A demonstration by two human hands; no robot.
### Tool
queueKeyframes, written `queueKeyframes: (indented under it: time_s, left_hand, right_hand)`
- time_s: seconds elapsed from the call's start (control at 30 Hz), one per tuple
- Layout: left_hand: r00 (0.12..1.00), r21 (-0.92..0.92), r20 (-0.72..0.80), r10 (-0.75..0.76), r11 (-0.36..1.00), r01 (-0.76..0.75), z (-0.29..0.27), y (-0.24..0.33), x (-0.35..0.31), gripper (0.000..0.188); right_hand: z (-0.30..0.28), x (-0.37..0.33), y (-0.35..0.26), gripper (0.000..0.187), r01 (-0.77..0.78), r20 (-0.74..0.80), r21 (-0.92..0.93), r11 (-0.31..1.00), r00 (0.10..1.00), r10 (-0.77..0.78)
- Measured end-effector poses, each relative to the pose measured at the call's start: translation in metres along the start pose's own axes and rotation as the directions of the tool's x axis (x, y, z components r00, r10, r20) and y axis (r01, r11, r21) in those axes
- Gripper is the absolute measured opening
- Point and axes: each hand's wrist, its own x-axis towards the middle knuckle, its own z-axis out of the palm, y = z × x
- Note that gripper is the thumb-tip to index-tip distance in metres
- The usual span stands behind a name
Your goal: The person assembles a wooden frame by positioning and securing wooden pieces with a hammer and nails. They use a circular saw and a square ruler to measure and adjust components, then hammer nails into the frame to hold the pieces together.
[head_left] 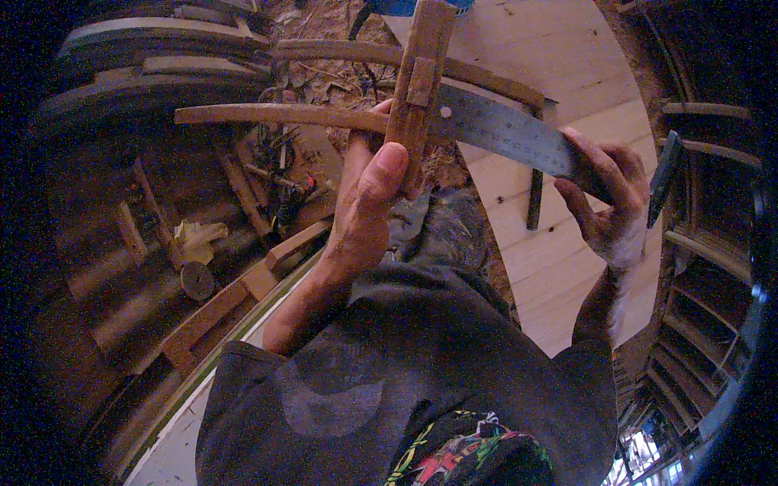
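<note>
My left hand is closed around an upright wooden piece, its thumb pressed on the near end. A small rectangular patch, like a joint end, shows on the face of that piece. Out to the left from it runs a slim, slightly curved wooden strip; the hand and upright piece hide where they meet. A steel ruler with a hole near one end reaches the upright piece from the right. My right hand grips the ruler's other end between thumb and fingers.
Below the ruler is a pale plank surface with a dark bar over it. Curved boards are stacked at the far left. Tools and offcuts litter the left side. Wooden slats line the right.
</note>
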Motion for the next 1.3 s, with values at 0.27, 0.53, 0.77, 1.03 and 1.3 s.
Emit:
queueKeyframes:
  time_s: [0.27,0.53,0.77,1.03,1.3]
  left_hand:
    - [1.0,0.054,0.015,0.009,0.999,-0.01,-0.001,0.0,0.002,0.083]
    - [0.999,0.102,0.037,-0.01,0.995,0.006,0.006,0.011,0.0,0.078]
    - [1.0,0.102,0.018,-0.022,0.995,0.02,0.013,0.02,-0.003,0.074]
    - [0.996,0.099,0.065,-0.066,0.993,0.06,0.007,0.012,-0.001,0.073]
    - [0.994,0.101,0.098,-0.056,0.994,0.047,0.001,0.004,0.002,0.073]
  right_hand:
    - [0.0,0.0,0.006,0.06,0.014,-0.021,-0.011,1.0,1.0,-0.014]
    - [-0.007,-0.003,0.008,0.056,0.006,0.046,0.053,0.999,0.999,-0.008]
    - [-0.001,0.001,0.01,0.061,0.038,-0.026,0.053,0.998,0.999,-0.036]
    - [-0.004,-0.003,0.009,0.062,0.039,-0.047,0.034,0.999,0.998,-0.037]
    - [-0.003,-0.001,0.01,0.061,0.037,-0.041,0.04,0.999,0.999,-0.035]
